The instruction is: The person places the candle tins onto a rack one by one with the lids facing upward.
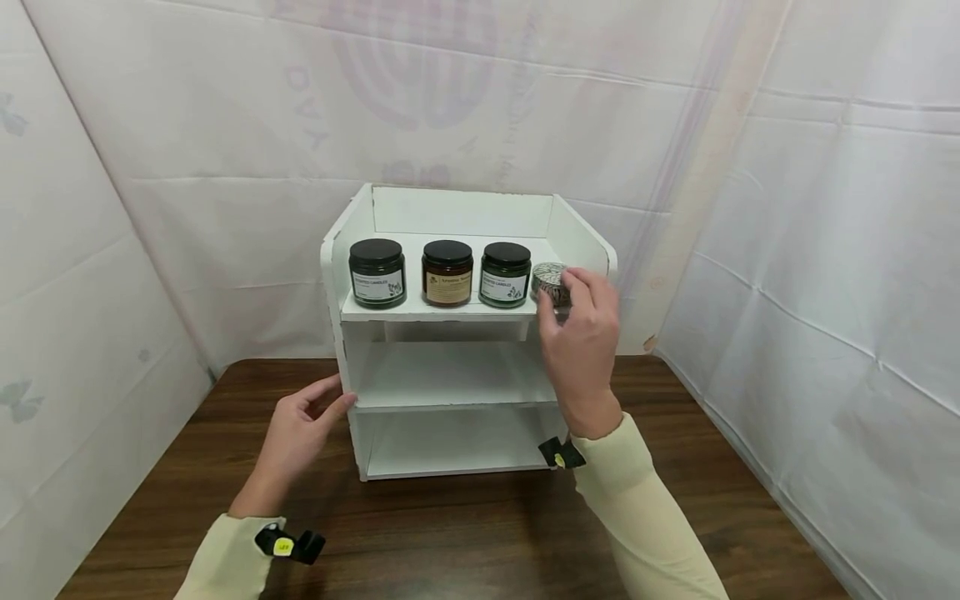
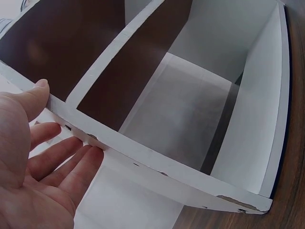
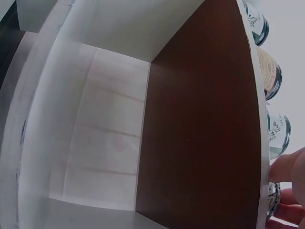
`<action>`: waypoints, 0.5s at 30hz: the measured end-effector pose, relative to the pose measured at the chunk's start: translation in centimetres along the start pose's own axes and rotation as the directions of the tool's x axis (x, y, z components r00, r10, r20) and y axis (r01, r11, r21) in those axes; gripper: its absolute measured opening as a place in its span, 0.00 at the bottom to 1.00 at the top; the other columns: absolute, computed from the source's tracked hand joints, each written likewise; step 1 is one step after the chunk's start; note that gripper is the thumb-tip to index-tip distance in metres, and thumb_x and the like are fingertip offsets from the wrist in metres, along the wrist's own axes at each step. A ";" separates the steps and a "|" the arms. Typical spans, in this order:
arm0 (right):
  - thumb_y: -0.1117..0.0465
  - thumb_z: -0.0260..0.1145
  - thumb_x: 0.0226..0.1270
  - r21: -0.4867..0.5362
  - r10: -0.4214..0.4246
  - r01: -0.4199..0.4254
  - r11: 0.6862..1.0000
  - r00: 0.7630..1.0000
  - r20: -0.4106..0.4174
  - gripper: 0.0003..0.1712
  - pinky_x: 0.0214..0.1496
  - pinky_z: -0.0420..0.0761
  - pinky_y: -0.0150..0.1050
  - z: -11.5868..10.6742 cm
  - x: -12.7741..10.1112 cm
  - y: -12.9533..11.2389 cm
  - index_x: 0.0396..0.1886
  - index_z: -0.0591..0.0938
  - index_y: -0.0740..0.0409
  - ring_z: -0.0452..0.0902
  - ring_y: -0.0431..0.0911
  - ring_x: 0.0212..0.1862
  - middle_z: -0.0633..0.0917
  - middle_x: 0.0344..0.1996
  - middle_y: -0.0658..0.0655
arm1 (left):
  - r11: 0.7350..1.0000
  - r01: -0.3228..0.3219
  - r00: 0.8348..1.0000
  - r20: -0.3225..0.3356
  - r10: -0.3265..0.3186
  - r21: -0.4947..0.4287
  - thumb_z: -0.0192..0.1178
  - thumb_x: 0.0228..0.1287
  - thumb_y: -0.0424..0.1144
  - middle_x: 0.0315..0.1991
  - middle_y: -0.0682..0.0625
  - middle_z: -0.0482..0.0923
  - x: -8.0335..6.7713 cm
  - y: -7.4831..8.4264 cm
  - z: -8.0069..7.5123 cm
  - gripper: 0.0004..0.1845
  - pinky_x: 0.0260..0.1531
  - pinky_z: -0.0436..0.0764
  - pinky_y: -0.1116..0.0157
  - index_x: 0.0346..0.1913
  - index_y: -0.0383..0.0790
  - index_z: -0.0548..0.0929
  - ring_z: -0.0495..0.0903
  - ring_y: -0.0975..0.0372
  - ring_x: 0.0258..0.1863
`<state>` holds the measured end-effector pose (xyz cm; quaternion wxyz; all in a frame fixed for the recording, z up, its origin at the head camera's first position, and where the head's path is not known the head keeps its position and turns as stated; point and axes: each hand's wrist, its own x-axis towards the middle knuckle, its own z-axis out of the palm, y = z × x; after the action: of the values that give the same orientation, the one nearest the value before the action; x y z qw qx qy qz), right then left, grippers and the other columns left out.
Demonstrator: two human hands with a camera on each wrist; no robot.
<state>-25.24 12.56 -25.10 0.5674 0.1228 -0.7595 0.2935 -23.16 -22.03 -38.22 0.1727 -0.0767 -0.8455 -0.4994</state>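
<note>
- The patterned tin [image 1: 550, 282] stands upright at the right end of the white shelf unit's [image 1: 450, 379] top shelf, just beside the third of three candle jars [image 1: 505, 273].
- The right hand [image 1: 581, 342] is the nearer; its grip pinches the tin from the front right.
- The left hand [image 1: 300, 433], fingers spread, rests against the unit's left wall, well apart from the tin.

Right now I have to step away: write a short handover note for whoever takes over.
Right hand: grips the patterned tin at the right end of the top shelf of the white rack; whether the tin is set down cannot be told.
Left hand: open, fingers touching the rack's left side wall.
Done: three dark-lidded candle jars, green, amber, green, stand in a row on the top shelf.
Left: settle the tin beside them and let go. The two lower shelves hold nothing.
</note>
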 end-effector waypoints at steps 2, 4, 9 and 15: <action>0.63 0.72 0.68 0.007 0.000 0.000 1.000 1.000 -0.002 0.20 0.63 0.80 0.48 0.0 -0.1 0.1 0.53 0.84 0.72 0.78 0.58 0.57 0.84 0.52 0.65 | 1.000 0.005 1.000 0.002 -0.005 0.009 0.61 0.74 0.55 0.65 0.40 0.80 0.0 0.1 0.0 0.30 0.44 0.77 0.82 0.69 0.38 0.78 0.81 0.71 0.54; 0.63 0.72 0.68 0.015 -0.001 0.001 1.000 1.000 -0.004 0.19 0.63 0.79 0.47 0.0 -0.1 0.2 0.53 0.84 0.72 0.78 0.57 0.58 0.84 0.53 0.65 | 1.000 0.007 1.000 0.007 -0.008 0.013 0.61 0.74 0.56 0.66 0.40 0.80 0.0 0.2 -0.1 0.31 0.45 0.77 0.82 0.69 0.38 0.78 0.82 0.60 0.58; 0.65 0.70 0.68 0.024 0.000 0.000 1.000 1.000 0.000 0.17 0.65 0.78 0.47 0.0 0.0 0.4 0.53 0.84 0.72 0.78 0.57 0.59 0.84 0.54 0.65 | 1.000 0.002 1.000 0.016 -0.002 0.006 0.60 0.74 0.55 0.66 0.39 0.79 0.1 0.4 -0.2 0.31 0.44 0.77 0.82 0.70 0.37 0.77 0.80 0.47 0.61; 0.65 0.71 0.68 0.063 -0.006 0.006 0.998 1.000 0.008 0.19 0.68 0.77 0.46 -0.6 -0.4 0.6 0.55 0.83 0.71 0.77 0.55 0.61 0.83 0.56 0.64 | 1.000 -0.007 1.000 0.022 0.006 0.027 0.60 0.74 0.55 0.66 0.40 0.79 0.1 0.6 -0.3 0.31 0.45 0.76 0.82 0.70 0.38 0.77 0.80 0.48 0.61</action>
<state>-24.98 13.31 -25.55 0.5609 0.1441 -0.7518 0.3152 -22.99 -22.00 -37.62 0.1662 -0.0826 -0.8537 -0.4866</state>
